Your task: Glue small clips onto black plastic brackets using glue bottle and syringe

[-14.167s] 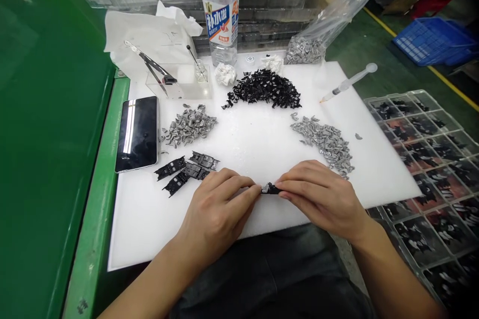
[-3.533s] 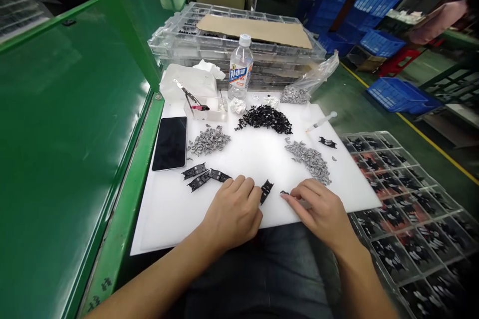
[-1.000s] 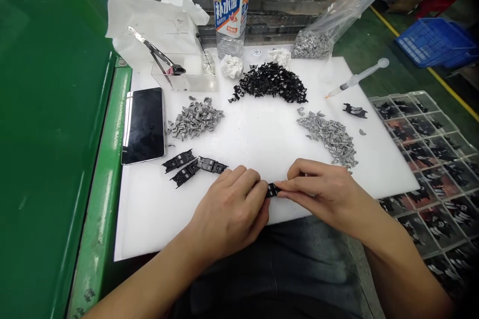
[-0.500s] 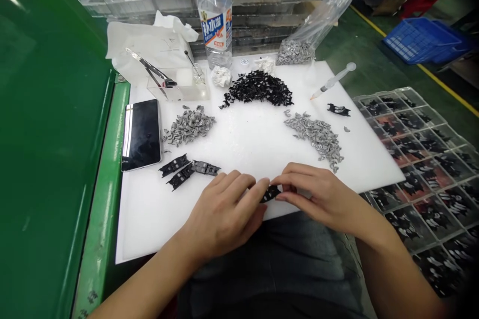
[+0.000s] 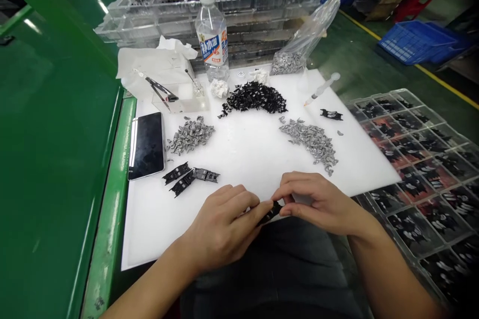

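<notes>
One black plate is pinched btwn L hand & R hand at the worktop's front edge, prob. unfinished. One grey-topped plate nr the syringe looks done; three bare plates & loose-part piles appear still to do.

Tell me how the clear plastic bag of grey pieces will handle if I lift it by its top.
The plastic bag will probably feel floppy, since its upper part is thin, creased film. The weight should hang low, because the grey pieces are gathered at the bottom. They look loose, so that end may sag and shift.
</notes>
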A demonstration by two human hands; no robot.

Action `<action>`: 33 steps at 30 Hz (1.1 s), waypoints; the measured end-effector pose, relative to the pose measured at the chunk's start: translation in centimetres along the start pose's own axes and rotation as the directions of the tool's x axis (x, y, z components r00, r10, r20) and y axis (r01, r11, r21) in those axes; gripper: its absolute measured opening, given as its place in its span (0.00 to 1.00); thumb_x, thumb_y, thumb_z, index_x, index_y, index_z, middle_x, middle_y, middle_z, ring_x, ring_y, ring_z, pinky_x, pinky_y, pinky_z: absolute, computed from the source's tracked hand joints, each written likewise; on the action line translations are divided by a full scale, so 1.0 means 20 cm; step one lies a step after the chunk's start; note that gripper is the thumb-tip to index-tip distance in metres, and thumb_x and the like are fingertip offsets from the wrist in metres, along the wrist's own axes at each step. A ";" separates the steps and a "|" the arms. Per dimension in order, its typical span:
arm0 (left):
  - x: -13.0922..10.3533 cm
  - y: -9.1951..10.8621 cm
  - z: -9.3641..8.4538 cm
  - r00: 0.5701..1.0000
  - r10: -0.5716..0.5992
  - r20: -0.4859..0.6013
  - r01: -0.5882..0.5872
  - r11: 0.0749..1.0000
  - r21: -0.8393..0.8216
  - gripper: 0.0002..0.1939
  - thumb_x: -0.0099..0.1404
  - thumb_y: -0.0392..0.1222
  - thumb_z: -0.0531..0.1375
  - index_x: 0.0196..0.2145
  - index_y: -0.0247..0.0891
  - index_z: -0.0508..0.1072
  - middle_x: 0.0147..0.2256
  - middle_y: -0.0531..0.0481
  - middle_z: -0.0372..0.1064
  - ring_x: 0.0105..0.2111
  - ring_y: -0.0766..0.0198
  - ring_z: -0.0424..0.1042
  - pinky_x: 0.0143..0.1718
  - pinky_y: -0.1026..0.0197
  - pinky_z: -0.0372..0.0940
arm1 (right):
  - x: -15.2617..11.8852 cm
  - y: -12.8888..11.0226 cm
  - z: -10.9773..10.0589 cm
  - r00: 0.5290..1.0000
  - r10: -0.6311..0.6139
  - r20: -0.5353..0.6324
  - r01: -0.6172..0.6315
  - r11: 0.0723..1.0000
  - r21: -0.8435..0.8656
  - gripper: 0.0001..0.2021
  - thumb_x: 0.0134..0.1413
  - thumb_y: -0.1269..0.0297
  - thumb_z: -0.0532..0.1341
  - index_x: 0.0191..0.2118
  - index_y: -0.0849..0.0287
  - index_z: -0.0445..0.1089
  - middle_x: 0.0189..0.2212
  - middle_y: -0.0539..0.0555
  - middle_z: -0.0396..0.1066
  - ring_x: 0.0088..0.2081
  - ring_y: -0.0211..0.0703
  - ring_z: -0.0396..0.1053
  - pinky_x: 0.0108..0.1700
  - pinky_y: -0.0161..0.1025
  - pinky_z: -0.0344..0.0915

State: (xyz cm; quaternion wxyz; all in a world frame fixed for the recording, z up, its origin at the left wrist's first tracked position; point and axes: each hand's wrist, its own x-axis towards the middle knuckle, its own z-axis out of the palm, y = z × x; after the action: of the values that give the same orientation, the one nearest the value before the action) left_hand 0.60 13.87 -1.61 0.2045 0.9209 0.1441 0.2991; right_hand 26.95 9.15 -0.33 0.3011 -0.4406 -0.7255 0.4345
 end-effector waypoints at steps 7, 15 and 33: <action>0.03 0.04 0.00 1.000 -0.009 -0.010 0.009 1.000 0.010 0.20 0.71 0.25 0.59 0.59 0.29 0.72 0.36 0.44 0.73 0.32 0.61 0.66 0.31 0.57 0.64 | 0.01 -0.02 -0.03 0.999 0.014 0.031 -0.015 1.000 0.023 0.08 0.67 0.61 0.67 0.48 0.57 0.78 0.33 0.50 0.72 0.35 0.36 0.70 0.39 0.34 0.65; 0.06 0.05 0.01 0.992 -0.099 -0.077 0.087 0.985 -0.146 0.24 0.72 0.25 0.56 0.63 0.31 0.71 0.39 0.42 0.71 0.35 0.61 0.68 0.33 0.58 0.67 | -0.02 -0.07 -0.15 1.000 0.010 0.007 -0.010 0.994 -0.109 0.08 0.66 0.62 0.68 0.49 0.51 0.76 0.34 0.47 0.73 0.36 0.36 0.71 0.42 0.37 0.65; 0.08 0.03 0.11 0.891 -0.450 -0.061 0.317 0.712 -0.627 0.15 0.75 0.35 0.58 0.54 0.40 0.80 0.38 0.45 0.69 0.35 0.63 0.69 0.36 0.60 0.63 | 0.29 -0.23 -0.32 0.875 -0.237 -0.423 0.030 0.897 -0.441 0.04 0.64 0.65 0.68 0.44 0.50 0.77 0.36 0.54 0.75 0.36 0.45 0.72 0.36 0.44 0.66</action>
State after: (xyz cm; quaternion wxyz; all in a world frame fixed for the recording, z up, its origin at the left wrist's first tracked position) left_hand 3.37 13.42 -2.19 0.5271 0.7201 0.2513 0.3749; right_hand 27.92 15.64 6.90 0.3942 -0.5338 -0.7373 0.1268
